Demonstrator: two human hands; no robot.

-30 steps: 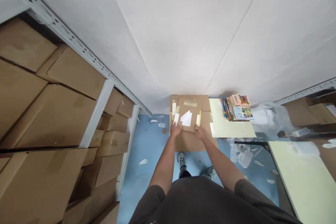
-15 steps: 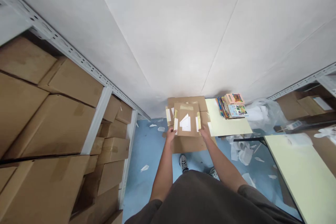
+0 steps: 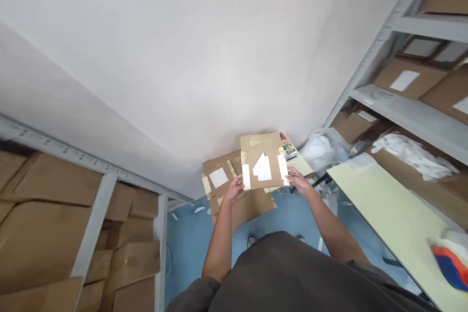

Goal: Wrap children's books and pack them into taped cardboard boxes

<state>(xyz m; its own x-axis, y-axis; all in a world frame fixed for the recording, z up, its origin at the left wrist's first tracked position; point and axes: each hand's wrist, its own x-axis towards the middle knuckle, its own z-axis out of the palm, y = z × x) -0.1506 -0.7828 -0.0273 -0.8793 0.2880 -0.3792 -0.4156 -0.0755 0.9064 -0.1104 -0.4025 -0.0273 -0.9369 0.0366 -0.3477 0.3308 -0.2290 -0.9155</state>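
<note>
The left hand [image 3: 236, 188] and right hand [image 3: 298, 180] each gripped a near corner of the box [image 3: 261, 148], fingers curled round its edges. The box was held up flat in front of the chest, its top patched with yellowed tape and torn white label scraps.

Just beneath it and to the left stood a larger carton [image 3: 250, 205] bearing a white label [image 3: 218, 177]. The box overlapped the carton's far right part. Books [image 3: 289, 150] peeped out behind the box's right edge, mostly hidden by it. A crumpled white bag [image 3: 320, 148] lay right of them. A pale table [image 3: 395, 214] ran along the near right, just beside the right forearm, with a red and blue thing [image 3: 450, 263] at its near end. A right shelf [image 3: 402, 112] held cartons and white wrapping; a left shelf [image 3: 93, 214] was packed with brown cartons. Paper scraps dotted the blue floor [image 3: 188, 253].

Half a second before, the box had sat lower, squarely over the carton, with the books in plain sight to its right. Since then it had risen and swung right, uncovering the carton's label and covering the books. The view had turned right too: the right shelf had come in, and much of the left shelf had gone.
</note>
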